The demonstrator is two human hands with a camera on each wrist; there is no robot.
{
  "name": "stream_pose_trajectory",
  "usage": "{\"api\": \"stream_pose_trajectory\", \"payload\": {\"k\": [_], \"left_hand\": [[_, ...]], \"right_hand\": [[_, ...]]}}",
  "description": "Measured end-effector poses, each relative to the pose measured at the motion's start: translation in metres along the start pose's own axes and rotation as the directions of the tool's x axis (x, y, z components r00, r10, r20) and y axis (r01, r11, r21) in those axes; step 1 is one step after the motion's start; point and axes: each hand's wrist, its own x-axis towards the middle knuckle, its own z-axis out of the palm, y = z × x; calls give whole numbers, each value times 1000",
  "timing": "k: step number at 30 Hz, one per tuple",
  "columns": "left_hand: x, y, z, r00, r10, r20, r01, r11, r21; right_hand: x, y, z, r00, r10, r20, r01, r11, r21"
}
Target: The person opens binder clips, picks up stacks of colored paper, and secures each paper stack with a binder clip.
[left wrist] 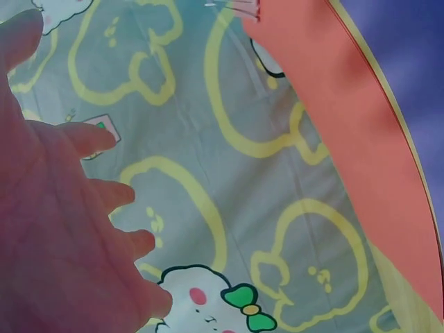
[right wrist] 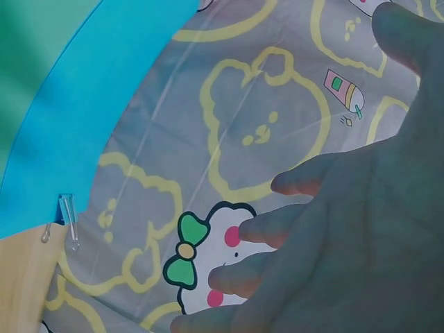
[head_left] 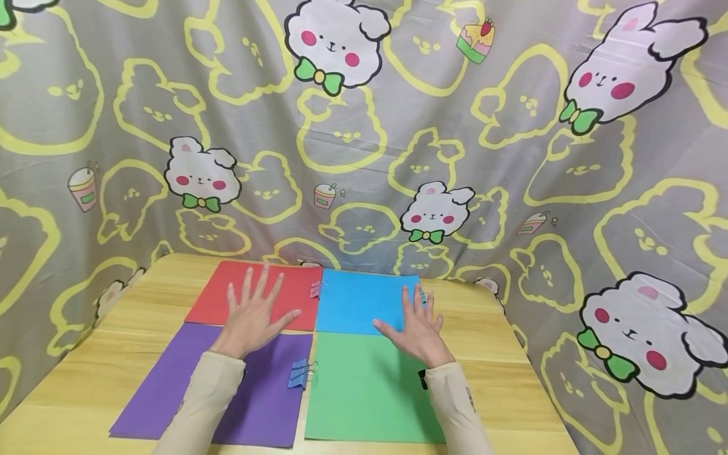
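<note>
My left hand (head_left: 249, 322) hovers with spread, straight fingers, overlapping the red sheet (head_left: 207, 300) and the purple sheet (head_left: 165, 379) in the head view. Fingers fanned out, my right hand (head_left: 421, 335) is held over the blue sheet (head_left: 355, 303) and the green sheet (head_left: 364, 395). Neither hand holds anything. A pink binder clip (head_left: 315, 290) bites the red sheet's right edge, and a blue binder clip (head_left: 298, 374) the purple one's. Partly hidden by the right sleeve, a black binder clip (head_left: 423, 379) sits at the green sheet's right edge. Another clip (right wrist: 66, 211) grips the blue sheet.
The four sheets lie in a two-by-two block on a light wooden table (head_left: 489, 379). A grey curtain (head_left: 364, 139) with yellow outlines and white rabbit faces hangs behind the table and along both sides.
</note>
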Motion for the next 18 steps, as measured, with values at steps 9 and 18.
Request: {"api": "stream_pose_trajectory", "payload": {"k": [9,18], "left_hand": [[-2,1,3,999,-27,22,27,1000,-5],[1,1,0,1000,-23,12,23,1000,-2]], "right_hand": [[3,4,0,999,24,24,-23,999,-41],[4,2,-2,999,23,32,-22,999,-35]]}}
